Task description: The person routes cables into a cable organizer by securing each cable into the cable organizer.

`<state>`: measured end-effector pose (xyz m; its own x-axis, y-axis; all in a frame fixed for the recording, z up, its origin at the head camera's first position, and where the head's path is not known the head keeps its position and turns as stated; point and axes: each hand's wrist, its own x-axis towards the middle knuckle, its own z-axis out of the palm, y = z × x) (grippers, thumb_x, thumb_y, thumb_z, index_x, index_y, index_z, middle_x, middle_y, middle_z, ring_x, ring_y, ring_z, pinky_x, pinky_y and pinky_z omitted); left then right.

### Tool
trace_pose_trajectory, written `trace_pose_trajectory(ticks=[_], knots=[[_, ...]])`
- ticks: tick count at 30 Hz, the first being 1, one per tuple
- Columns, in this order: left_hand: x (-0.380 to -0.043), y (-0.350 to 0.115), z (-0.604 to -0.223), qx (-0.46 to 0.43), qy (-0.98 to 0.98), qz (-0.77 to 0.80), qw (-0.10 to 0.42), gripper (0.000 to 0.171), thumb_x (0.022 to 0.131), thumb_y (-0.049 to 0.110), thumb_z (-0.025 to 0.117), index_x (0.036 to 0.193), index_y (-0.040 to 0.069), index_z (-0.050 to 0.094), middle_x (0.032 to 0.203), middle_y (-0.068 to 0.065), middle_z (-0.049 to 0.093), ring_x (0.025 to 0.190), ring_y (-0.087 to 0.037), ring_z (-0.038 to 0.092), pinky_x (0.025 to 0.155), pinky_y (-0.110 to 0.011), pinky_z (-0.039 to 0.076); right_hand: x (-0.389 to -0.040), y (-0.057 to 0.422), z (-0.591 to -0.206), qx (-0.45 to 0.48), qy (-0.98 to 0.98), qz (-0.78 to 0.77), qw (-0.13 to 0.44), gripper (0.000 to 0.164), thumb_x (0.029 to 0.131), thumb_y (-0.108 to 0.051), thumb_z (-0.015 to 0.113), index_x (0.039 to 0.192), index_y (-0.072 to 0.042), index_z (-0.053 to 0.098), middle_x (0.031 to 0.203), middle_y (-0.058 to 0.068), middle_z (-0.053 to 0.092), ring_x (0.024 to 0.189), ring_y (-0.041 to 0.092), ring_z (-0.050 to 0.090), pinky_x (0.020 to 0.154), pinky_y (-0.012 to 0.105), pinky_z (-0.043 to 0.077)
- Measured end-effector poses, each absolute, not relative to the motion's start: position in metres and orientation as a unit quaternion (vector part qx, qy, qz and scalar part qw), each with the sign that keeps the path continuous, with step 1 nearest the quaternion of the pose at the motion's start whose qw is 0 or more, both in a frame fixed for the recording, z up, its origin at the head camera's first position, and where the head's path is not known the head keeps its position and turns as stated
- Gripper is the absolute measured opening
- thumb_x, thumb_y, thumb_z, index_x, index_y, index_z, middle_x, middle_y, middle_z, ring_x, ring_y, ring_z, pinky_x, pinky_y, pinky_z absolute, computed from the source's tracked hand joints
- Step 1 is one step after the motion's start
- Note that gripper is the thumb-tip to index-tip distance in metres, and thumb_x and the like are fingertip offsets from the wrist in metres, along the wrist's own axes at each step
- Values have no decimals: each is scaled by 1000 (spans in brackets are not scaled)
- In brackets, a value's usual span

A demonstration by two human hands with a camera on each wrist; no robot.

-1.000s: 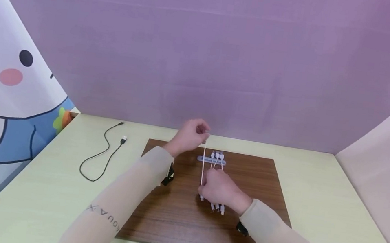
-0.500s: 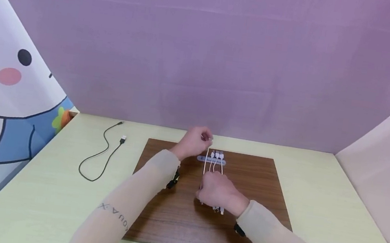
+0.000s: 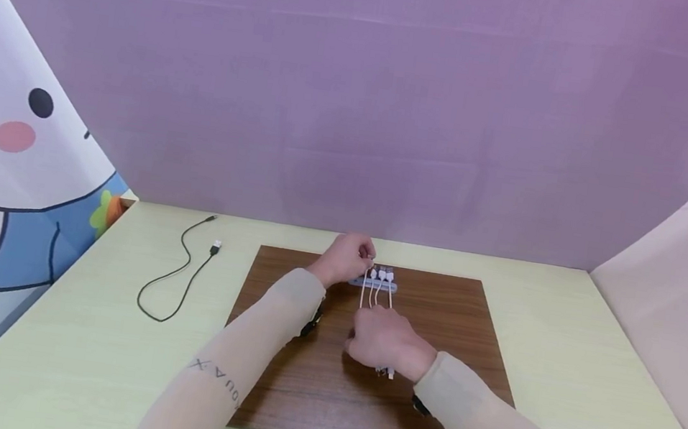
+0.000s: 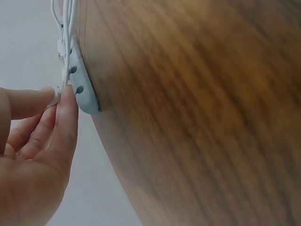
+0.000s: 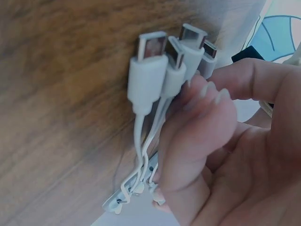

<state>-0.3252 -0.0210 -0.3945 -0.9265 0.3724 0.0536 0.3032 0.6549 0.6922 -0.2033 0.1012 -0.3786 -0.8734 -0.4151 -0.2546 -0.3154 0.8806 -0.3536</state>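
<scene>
My left hand (image 3: 345,258) (image 4: 37,141) is at the back of the brown board (image 3: 306,405), pinching the small white plug (image 4: 54,100) of a white charging cable (image 3: 362,293) between thumb and fingers. Right beside it lies a pale blue cable clip (image 3: 356,282) (image 4: 84,92) with slots; two slots near its end show bare. Other white cables run through the clip. Closer to me, my right hand (image 3: 385,339) (image 5: 221,127) grips a white cable near its end plug (image 5: 208,59). Several white plugs (image 5: 148,77) lie next to its fingers, partly hidden in the head view.
A black USB cable (image 3: 186,273) lies in a loose loop on the pale table (image 3: 71,352), left of the board. Behind the table hangs a purple cloth (image 3: 359,100). A cartoon-printed cloth (image 3: 36,225) stands along the left side.
My left hand has come down and toward me with the plug, from above the board's back edge to the clip. My right hand has shifted slightly left and nearer, still gripping the cable.
</scene>
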Motion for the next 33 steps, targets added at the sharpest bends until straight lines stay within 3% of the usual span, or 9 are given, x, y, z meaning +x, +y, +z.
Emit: trace_pose_trajectory(ticks=[16, 33], knots=[[-325, -18, -391, 190, 930, 308, 63, 12, 101, 8, 61, 111, 6, 67, 104, -7, 62, 92, -21, 57, 81, -34, 52, -206, 101, -378, -219, 951, -133, 171, 37, 91, -20, 67, 57, -16, 55, 50, -4, 45, 44, 11, 47, 43, 26, 38], [-331, -13, -397, 196, 950, 238, 44, 10, 94, 3, 58, 95, 9, 66, 96, -4, 62, 91, -21, 57, 79, -34, 51, -210, 94, -386, -232, 956, -88, 155, 33, 90, -24, 67, 60, -16, 58, 56, -2, 49, 49, 15, 49, 44, 30, 43]])
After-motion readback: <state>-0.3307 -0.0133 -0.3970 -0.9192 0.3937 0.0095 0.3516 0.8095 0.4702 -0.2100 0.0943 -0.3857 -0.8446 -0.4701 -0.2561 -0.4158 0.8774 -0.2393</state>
